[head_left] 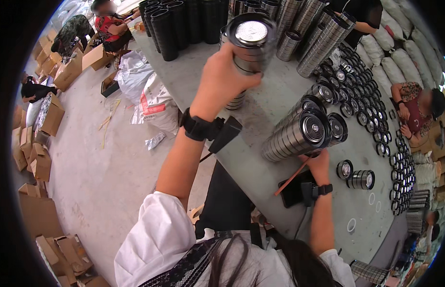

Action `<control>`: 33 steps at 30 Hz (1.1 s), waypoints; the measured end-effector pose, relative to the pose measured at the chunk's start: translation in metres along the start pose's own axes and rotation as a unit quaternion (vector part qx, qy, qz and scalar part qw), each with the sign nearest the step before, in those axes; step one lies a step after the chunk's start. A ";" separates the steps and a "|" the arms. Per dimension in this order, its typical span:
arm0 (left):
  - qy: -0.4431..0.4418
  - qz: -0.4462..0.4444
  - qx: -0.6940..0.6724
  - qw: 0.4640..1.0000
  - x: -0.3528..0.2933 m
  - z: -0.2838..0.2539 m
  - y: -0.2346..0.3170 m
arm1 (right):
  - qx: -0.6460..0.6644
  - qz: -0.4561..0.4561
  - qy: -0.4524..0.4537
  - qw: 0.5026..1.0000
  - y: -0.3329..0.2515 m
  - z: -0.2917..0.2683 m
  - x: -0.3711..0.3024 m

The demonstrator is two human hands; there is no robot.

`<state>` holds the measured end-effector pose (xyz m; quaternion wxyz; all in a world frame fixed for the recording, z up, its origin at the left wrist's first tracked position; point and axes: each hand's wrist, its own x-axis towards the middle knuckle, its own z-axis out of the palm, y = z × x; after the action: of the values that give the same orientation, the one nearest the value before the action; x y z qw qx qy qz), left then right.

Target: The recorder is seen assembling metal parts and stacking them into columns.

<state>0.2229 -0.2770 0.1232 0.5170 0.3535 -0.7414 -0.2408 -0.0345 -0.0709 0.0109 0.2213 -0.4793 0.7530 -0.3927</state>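
My left hand (225, 79) is raised over the far left part of the table. Its fingers are wrapped round a metal cup (253, 38) with a wide black rim and a shiny round top, slightly blurred. Just under it stands a stack of metal cups (236, 102), mostly hidden. Low at the table's front, my right hand (319, 165) is closed on a thin reddish-brown stick (292, 178). That hand is next to a tall leaning stack of ribbed metal cups (299, 131), with more stacks behind. Its fingertips are partly hidden by the stack.
Black tubes (165, 33) and metal stacks (325, 43) line the far edge. Rows of small round metal pieces (361, 103) cover the right side. A dark phone-like slab (290, 195) lies near my right wrist. White sacks (155, 103) stand left of the table (261, 179). Co-workers sit around.
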 end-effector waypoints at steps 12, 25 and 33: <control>-0.040 -0.044 0.240 0.969 -0.020 0.002 -0.045 | 0.030 -0.007 -0.006 0.999 0.003 0.005 0.007; -0.131 -0.125 -0.147 0.972 -0.141 0.046 0.001 | 0.030 -0.027 0.017 0.999 0.019 0.014 0.008; -0.257 -0.194 -0.259 0.911 -0.157 0.099 -0.051 | -0.009 -0.046 0.042 0.998 0.018 0.009 0.014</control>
<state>0.1777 -0.1885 -0.0423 0.3258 0.2695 -0.6770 -0.6025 -0.0438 -0.0824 -0.0086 0.1666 -0.4982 0.7424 -0.4157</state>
